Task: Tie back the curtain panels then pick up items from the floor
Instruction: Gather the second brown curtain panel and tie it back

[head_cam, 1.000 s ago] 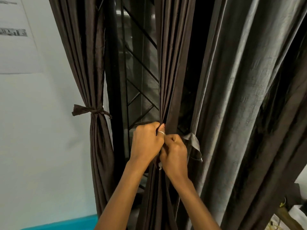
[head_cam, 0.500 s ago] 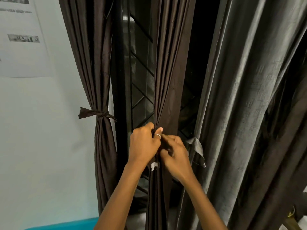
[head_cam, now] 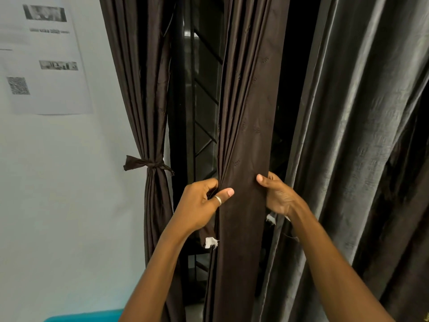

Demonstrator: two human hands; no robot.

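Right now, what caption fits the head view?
Left hand and right hand grip opposite edges of the middle curtain panel; the left curtain panel hangs tied back.

Pale wall (head_cam: 58,182) left of the window (head_cam: 205,101), carrying one printed sheet (head_cam: 48,89).
The sheet lies flat on the wall at upper left, with blurred grey pictures, unreadable text and a square code (head_cam: 18,85). A tied curtain panel (head_cam: 148,101) hangs against the wall's right edge. A teal strip (head_cam: 86,316) runs along its foot.
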